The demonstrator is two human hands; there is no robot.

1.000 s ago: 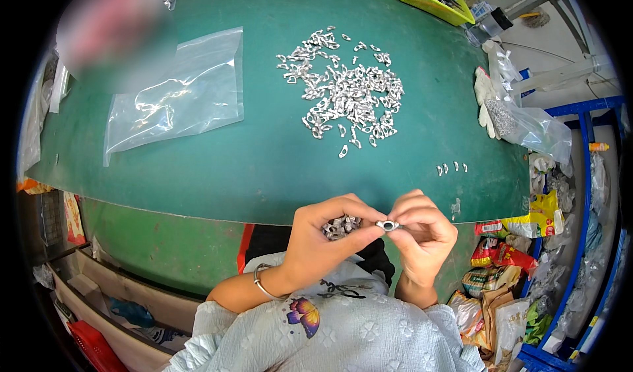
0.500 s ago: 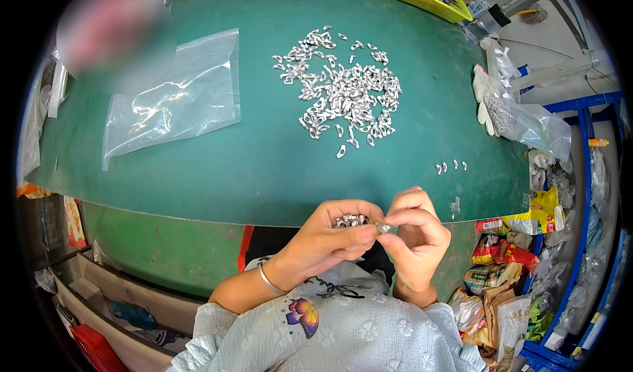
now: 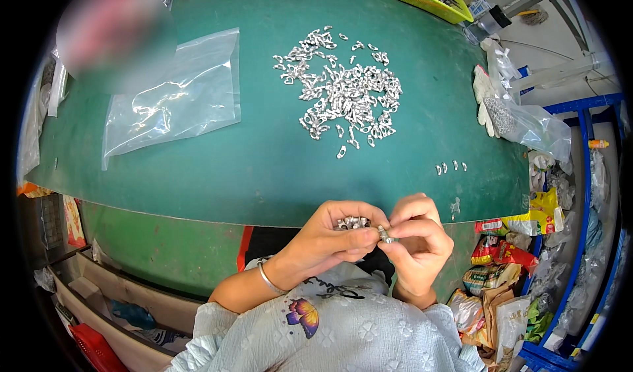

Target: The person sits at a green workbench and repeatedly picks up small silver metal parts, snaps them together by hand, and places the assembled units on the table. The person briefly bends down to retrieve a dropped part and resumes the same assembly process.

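Observation:
My left hand (image 3: 344, 233) is curled round several small silver metal parts (image 3: 353, 223), which show in the hollow of its fingers. Between the fingertips of both hands sits one more small metal part (image 3: 384, 233), pinched by the thumb and fingers of my right hand (image 3: 419, 239). Both hands are held just off the near edge of the green table (image 3: 277, 168). Beyond them lies a loose pile of small silver looped metal parts (image 3: 353, 92). A short row of similar parts (image 3: 455, 166) rests on the table to the right.
A clear plastic bag (image 3: 175, 98) lies flat at left. At the far right stands a yellow-green tray (image 3: 428, 0) of tools. White gloves (image 3: 484, 102) and plastic bags line the right edge, beside a blue rack (image 3: 583, 174). Colourful packets (image 3: 494, 266) sit below right.
The part at the fingertips has turned more upright, and my right hand's fingers have shifted slightly down and right. My left hand and the table's pile look the same.

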